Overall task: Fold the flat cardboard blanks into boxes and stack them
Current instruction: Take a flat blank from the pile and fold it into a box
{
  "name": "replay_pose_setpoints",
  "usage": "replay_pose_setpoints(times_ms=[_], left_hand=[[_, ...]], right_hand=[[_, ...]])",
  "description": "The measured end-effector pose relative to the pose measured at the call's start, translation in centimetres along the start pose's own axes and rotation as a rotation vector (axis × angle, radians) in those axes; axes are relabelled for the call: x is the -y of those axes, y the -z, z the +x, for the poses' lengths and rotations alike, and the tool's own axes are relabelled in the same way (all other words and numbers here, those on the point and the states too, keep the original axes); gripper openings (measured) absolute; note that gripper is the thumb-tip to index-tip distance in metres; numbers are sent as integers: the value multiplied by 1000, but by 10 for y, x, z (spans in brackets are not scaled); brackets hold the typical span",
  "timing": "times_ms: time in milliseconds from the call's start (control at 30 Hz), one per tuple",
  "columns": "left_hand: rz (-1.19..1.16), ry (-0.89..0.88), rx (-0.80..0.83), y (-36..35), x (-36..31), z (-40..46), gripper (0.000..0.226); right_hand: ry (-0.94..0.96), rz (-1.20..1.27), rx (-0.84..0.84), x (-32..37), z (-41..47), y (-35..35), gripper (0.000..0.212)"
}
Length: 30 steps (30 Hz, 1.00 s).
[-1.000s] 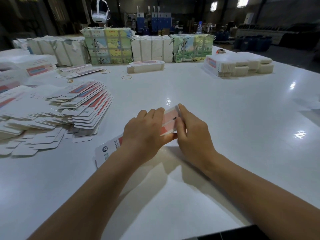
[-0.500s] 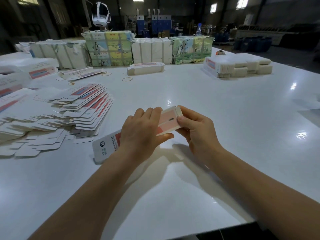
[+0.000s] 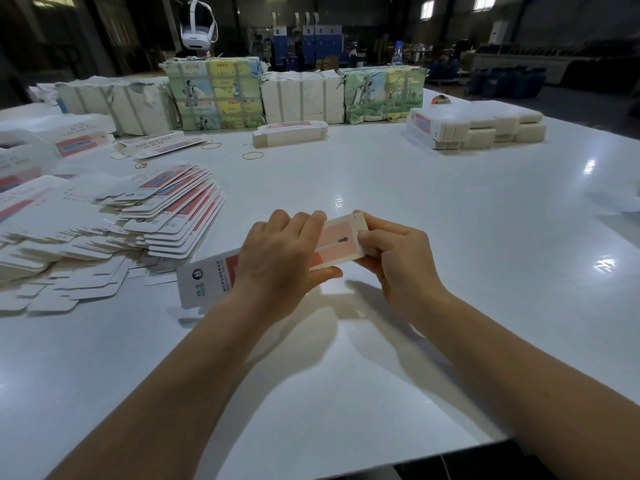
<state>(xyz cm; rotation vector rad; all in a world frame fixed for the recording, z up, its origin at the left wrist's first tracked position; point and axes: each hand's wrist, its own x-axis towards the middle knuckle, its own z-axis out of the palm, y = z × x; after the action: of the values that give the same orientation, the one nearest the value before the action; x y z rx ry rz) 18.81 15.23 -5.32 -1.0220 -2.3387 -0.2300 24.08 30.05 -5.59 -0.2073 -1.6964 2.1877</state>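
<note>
My left hand [image 3: 277, 261] grips the middle of one box [image 3: 337, 242], thumb beneath, fingers curled over the top, covering most of its print. My right hand [image 3: 398, 261] pinches the far end flap; its fingertips are hidden behind the card. The box is held above the table [image 3: 450, 209], near end tilted down. Since a second ago it has risen slightly. The fanned pile of blanks [image 3: 173, 209] lies to the left, partly cut off.
</note>
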Motion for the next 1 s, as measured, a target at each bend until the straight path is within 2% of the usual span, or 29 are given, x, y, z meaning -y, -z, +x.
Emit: replay_pose_setpoints(times_ms=[167,233,367,467,633,733,867,1000], left_hand=[[80,-27,26,3,-4,1,72],[93,-22,31,4,-7,2,73],[117,-1,19,3,-14,1,73],[145,44,3,0,-17,1,70],[44,90,-24,-5,-11,-2,71],[-47,141,-43,-6,-7,-1,70],[-62,172,-63,-5,-3,0,67],[-32,161,-77,-5,-4,0,63]], right_hand=[[104,-278,-94,-5,-5,-1,35],[136,-318,-129,-7,-5,-3,29],[269,-477,-181,-10,-8,-7,27],[371,-626,-146,-13,-15,-10,26],[388,-625,-50,-9,-15,-10,20],[352,-535,-86,-7,-12,-7,18],[350,-626,-22,-13,-18,-12,18],[327,-664,20,-16,-21,-15,33]])
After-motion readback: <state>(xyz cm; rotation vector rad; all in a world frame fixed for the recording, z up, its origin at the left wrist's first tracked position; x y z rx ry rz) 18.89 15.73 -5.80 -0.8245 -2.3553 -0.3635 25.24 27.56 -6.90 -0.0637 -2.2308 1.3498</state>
